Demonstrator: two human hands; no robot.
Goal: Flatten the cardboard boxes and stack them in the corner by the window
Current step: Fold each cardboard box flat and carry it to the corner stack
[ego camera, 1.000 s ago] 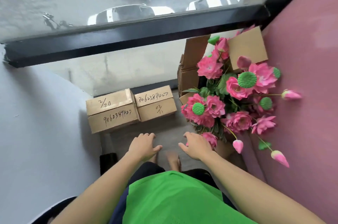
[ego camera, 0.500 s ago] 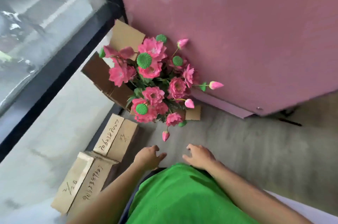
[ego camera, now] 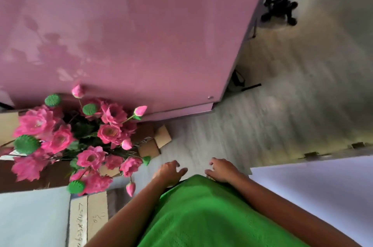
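An indoor room, perhaps a shop or studio; pink wall panel [ego camera: 141,30], grey wood-look floor [ego camera: 282,105], artificial lotus flowers [ego camera: 80,139], cardboard boxes [ego camera: 155,141], black stand [ego camera: 280,10].

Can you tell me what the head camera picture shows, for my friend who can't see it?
A person in a green shirt looks down at their two empty hands, left hand and right hand, held open above a grey floor. To the left, pink flowers stand among cardboard boxes beside a pink wall.
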